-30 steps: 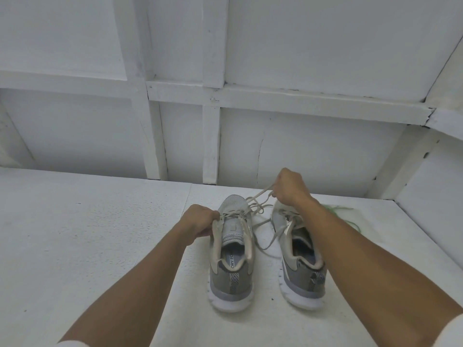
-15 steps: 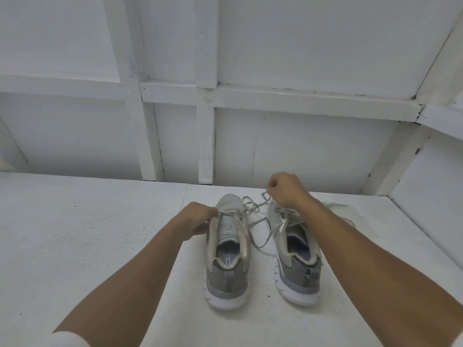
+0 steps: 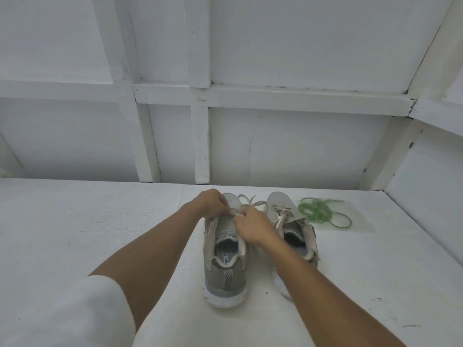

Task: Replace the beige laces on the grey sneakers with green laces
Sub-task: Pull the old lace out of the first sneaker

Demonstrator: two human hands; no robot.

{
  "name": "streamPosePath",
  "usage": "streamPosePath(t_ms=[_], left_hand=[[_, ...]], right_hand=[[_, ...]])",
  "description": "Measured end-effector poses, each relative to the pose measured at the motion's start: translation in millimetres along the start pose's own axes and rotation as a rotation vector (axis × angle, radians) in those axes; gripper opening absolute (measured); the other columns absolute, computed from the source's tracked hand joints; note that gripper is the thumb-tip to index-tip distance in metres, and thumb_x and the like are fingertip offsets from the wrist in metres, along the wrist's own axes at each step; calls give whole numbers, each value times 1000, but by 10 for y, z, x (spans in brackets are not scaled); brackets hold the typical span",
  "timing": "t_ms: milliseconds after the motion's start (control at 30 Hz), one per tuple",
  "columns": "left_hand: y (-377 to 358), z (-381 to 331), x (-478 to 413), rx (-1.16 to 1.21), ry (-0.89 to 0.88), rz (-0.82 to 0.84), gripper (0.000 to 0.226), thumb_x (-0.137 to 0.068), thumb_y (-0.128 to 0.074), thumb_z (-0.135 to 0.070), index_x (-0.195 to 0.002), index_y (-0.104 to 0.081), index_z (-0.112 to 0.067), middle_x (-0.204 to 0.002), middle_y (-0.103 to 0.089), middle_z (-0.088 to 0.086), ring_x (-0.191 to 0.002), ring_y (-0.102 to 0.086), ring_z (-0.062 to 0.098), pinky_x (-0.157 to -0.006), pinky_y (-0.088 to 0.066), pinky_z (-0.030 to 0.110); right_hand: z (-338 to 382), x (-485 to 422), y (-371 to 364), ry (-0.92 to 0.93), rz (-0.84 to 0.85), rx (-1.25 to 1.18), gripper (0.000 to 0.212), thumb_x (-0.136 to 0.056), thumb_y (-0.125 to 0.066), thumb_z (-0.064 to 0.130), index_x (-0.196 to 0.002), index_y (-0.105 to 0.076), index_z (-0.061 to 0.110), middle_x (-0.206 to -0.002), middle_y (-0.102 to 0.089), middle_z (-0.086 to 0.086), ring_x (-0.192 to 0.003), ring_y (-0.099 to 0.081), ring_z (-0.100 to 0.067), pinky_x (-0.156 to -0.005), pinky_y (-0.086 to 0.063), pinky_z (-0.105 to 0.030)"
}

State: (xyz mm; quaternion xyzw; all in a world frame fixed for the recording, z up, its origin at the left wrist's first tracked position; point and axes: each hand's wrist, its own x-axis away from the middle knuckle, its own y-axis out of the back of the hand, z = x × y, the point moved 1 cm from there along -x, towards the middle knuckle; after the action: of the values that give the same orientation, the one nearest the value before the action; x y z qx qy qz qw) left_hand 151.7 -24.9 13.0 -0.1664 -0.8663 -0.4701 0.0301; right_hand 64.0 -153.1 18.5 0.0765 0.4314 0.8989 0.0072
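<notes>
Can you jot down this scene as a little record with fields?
Surface: white table
Shoes: left sneaker, right sneaker, grey, side by side, heels toward the person
Hands: left hand and right hand both pinch the beige lace on the left sneaker
Spare: green laces, loose heap beside the right sneaker, untouched
Progress: both shoes have beige laces in

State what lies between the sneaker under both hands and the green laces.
The other grey sneaker, beige lace in place, stands there, just left of the green laces; the head view shows it.
</notes>
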Motion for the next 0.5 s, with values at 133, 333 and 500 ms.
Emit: streamPosePath(t_ms=[133, 333, 500], left_hand=[[-28, -43, -9, -39, -30, -21, 11, -78, -78, -29, -83, -71, -22, -89, -63, -3, -86, -56, 14, -72, -43, 24], [-54, -40, -34, -41, -39, -18, 11, -74, -80, -27, -81, -72, -25, -96, -66, 0, -89, -59, 16, -74, -48, 25], [-85, -57, -38, -24, -29, -3, 7, -79, -77, -27, -81, -72, -23, -91, -66, -1, -87, -58, 16, -70, -44, 25]], right_hand=[[-68, 101, -69, -45, -126, -226, 33, -98, -40, 16, -122, -62, 10, -128, -61, -11, -118, -52, -29, -88, -39, -28], [-128, 74, -173, -105, -176, -341, 27, -95, -40, 15, -104, -64, 11, -101, -64, -7, -88, -52, -23, -71, -34, -26], [-159, 50, -216, -115, -177, -352, 25, -96, -40, 18, -98, -63, 10, -94, -60, -5, -88, -55, -24, -70, -35, -29]])
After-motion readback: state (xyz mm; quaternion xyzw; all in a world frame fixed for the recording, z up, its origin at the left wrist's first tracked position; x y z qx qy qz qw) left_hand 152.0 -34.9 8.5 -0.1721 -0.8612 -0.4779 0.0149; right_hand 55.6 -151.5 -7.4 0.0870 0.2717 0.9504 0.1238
